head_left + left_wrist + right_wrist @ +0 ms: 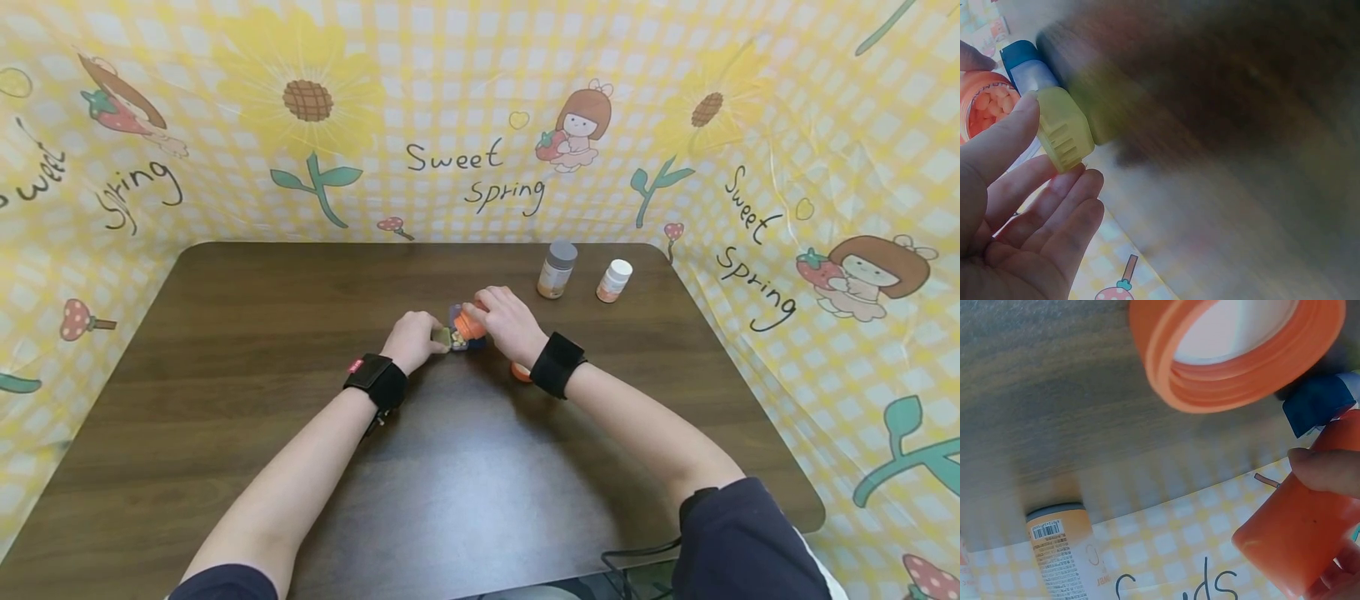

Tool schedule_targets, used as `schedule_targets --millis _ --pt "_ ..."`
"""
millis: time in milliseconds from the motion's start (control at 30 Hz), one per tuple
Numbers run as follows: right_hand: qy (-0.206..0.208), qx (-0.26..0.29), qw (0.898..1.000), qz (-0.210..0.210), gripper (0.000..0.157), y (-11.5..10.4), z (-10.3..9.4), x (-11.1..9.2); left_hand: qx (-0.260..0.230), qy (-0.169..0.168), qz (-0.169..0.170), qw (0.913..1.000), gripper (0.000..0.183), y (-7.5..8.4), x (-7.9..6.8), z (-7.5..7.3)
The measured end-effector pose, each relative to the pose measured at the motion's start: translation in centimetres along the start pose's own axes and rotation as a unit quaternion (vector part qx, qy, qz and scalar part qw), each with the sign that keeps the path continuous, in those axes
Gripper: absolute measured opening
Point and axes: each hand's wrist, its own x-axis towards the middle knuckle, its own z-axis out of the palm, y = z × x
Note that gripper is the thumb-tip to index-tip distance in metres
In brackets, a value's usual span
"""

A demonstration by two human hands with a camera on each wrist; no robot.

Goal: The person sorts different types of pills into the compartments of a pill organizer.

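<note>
My left hand (411, 343) pinches the yellow lid (1065, 122) of a small pill organizer (455, 315) between thumb and fingers. Blue sections (1025, 62) of the organizer extend beyond that lid in the left wrist view. Pale yellowish tablets (458, 338) show in the organizer beside the lid. An orange bottle (1294, 528) is gripped by my right hand (512, 321) and tilted over the organizer. Through its open mouth, many tablets (992, 105) are visible inside. Near my right wrist, an orange cap (1154, 369) lies on the table, its white inside facing up.
Behind my right hand stand a grey-capped bottle (557, 271) and a smaller white-capped bottle (614, 282). The dark wooden table (247, 317) is bordered by a yellow checked cloth (450, 100). A black cable (637, 552) runs at the front edge near my right sleeve.
</note>
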Motion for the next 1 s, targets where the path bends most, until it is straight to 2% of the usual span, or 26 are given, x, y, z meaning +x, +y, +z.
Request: schedule_targets --millis 400,733,1000 --pt "0.025 -0.004 1.0 -0.001 0.054 0.32 -0.52 0.41 0.0 0.01 0.002 0.9999 0.036 -0.12 -0.18 -0.02" --pt "0.007 -0.019 1.0 -0.018 0.04 -0.13 -0.12 0.12 0.004 0.011 0.01 0.9999 0.035 -0.14 -0.11 0.12" --pt "0.002 -0.022 1.0 -0.021 0.039 0.07 -0.24 0.18 0.002 0.012 0.01 0.9999 0.035 -0.17 -0.15 0.08"
